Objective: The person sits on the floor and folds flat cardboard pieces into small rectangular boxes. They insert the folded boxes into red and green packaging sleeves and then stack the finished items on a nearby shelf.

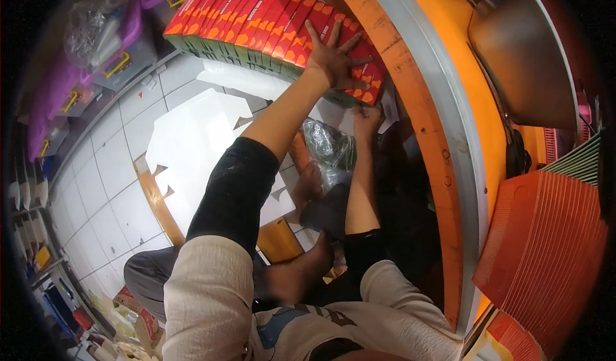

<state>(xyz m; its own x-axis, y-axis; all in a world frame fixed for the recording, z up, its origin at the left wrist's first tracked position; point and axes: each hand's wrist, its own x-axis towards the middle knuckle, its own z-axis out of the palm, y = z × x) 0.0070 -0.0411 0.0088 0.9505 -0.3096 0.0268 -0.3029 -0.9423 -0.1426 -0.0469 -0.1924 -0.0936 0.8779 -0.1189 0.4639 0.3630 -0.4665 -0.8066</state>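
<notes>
A long row of red boxes (249, 19) with orange shapes and green sides stands packed tight at the far side. My left hand (331, 58) lies over the right part of that row, fingers spread wide, pressing on the boxes. Just below the row's right end is my right hand (367, 120). Its fingers are curled closed near the lower edge of the end boxes, and what they hold is hidden. Clear plastic bags (329, 144) lie beside my right forearm. Flat white die-cut cardboard (192, 139) rests to the left of my arms, on a low wooden piece (153, 194).
An orange table (468, 59) with a grey metal edge curves along the right, close to my right arm. On it stand a large metal pot (526, 53) and ribbed red plastic pieces (545, 245). Purple-lidded bins (122, 53) line the left, beyond white floor tiles (106, 175).
</notes>
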